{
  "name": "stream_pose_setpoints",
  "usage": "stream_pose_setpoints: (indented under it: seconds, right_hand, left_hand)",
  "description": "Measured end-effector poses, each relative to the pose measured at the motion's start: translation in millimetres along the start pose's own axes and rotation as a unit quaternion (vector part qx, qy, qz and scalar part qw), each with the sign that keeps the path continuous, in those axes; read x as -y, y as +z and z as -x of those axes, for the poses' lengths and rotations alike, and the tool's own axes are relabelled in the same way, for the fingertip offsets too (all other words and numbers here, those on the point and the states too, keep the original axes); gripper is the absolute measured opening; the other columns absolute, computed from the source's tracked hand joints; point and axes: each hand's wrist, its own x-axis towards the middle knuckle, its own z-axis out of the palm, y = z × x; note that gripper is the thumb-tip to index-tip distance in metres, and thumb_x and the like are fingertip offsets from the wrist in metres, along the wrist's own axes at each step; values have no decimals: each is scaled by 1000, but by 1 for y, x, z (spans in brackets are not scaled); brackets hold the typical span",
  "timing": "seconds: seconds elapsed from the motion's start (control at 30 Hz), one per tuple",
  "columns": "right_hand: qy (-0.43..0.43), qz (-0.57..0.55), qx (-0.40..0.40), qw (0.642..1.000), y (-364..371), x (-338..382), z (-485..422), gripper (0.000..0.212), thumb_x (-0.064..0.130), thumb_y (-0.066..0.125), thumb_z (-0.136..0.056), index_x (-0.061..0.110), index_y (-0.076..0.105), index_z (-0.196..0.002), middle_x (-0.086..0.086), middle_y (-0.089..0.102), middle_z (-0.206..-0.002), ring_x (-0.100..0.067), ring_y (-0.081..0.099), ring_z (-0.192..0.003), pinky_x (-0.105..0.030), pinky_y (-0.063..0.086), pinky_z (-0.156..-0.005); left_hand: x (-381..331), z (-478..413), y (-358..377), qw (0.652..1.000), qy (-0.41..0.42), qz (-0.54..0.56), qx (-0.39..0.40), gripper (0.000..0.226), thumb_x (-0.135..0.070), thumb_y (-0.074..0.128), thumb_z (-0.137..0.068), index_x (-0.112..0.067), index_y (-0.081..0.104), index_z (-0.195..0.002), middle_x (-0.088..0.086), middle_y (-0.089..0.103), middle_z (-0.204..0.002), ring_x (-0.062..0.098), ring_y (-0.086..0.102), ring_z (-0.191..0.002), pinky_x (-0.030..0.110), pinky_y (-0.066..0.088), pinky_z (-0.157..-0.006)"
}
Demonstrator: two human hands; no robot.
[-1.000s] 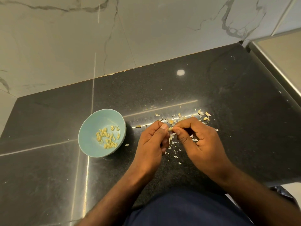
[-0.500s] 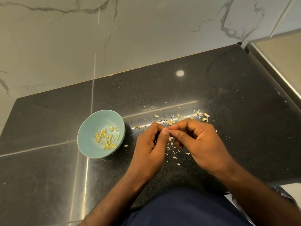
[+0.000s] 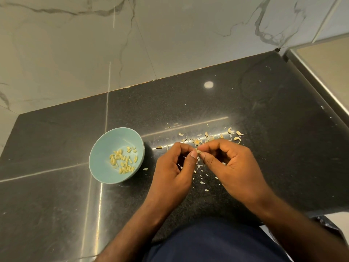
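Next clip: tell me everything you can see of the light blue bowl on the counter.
The bowl is small, round and shallow, pale blue-green and smooth; whether it is ceramic or plastic I cannot tell. It stands upright on the dark speckled countertop, left of the left hand and apart from it. A loose cluster of pale yellow peeled seeds lies inside, covering part of its floor. One husk flake lies on the counter just off its right edge.

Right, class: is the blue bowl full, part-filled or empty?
Part-filled: the bowl holds only a thin scatter of pale seeds on its floor, walls bare.
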Motion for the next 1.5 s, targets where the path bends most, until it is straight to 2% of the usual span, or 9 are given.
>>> stream_pose_setpoints:
  seconds: [0.17,0.47,0.77,0.97,1.07,1.13,1.27,1.4,1.5]
  right_hand:
    - [-167,200,-23,965,-3,-4,1,16,23,63,-91,11,74,-92,6,69,-81,-8,62,-69,-34,53,-57]
    - [-196,202,-16,959,-6,1,1,13,19,63,-91,12,74,-94,5,69,-83,-10,62,-70,-32,53,-59]
    - [-36,58,-13,998,-2,1,2,4,24,66,-83,21,65,-81,10,63,-68,-10,61,-60,-25,51,-52]
    - [13,-34,-4,999,-5,2,1,15,30,66,-91,18,63,-82,-8,65,-70,-32,63,-65,-52,53,-60]
    - [36,-26,17,999,-5,-1,-2,4,19,68,-93,21,66,-91,-3,69,-76,-22,66,-69,-47,57,-66]
    - [43,-22,37,998,-5,-1,-3,23,9,68,-92,27,68,-107,6,72,-90,-14,69,-81,-39,60,-74]
    - [28,-30,58,997,-5,5,-2,19,23,70,-88,29,71,-106,15,73,-90,-9,69,-81,-23,57,-72]
    - [6,3,40,999,-3,7,-1,7,26,68,-90,29,73,-94,3,70,-76,-19,64,-65,-40,53,-62]
    - [15,-17,40,999,-2,6,-1,8,29,66,-89,27,73,-93,4,70,-74,-19,64,-65,-36,55,-60]
  left_hand:
    - [-1,0,-2,999,35,-26,6,9,-21,61,-96,-18,69,-97,-7,69,-83,21,66,-77,39,55,-66]
    - [-4,-1,-5,998,62,-30,-2,9,-18,62,-95,-16,71,-95,-6,70,-77,17,64,-67,25,48,-57]
    - [-5,2,-2,1000,14,12,-10,8,-24,63,-93,-20,70,-91,0,69,-76,24,65,-71,48,53,-63]
    - [-8,3,-4,998,-36,49,-32,11,-15,63,-94,-19,70,-86,2,67,-74,18,60,-64,29,50,-60]
    - [-9,2,-5,996,-51,66,-28,11,-13,63,-94,-18,71,-87,-4,68,-72,4,59,-64,18,49,-62]
    - [-10,2,-5,996,-55,73,-24,10,-13,63,-94,-18,71,-90,-3,68,-72,5,59,-63,19,49,-62]
    - [-11,2,-8,993,-71,98,-8,9,-12,62,-95,-15,71,-92,-2,64,-66,2,55,-58,15,45,-56]
    - [-11,1,-10,993,-71,90,23,11,-14,60,-96,-14,70,-90,-3,63,-65,0,54,-57,14,43,-54]
    - [-10,-1,-10,995,-59,82,11,13,-16,58,-96,-10,68,-90,-3,65,-69,3,56,-58,15,44,-55]
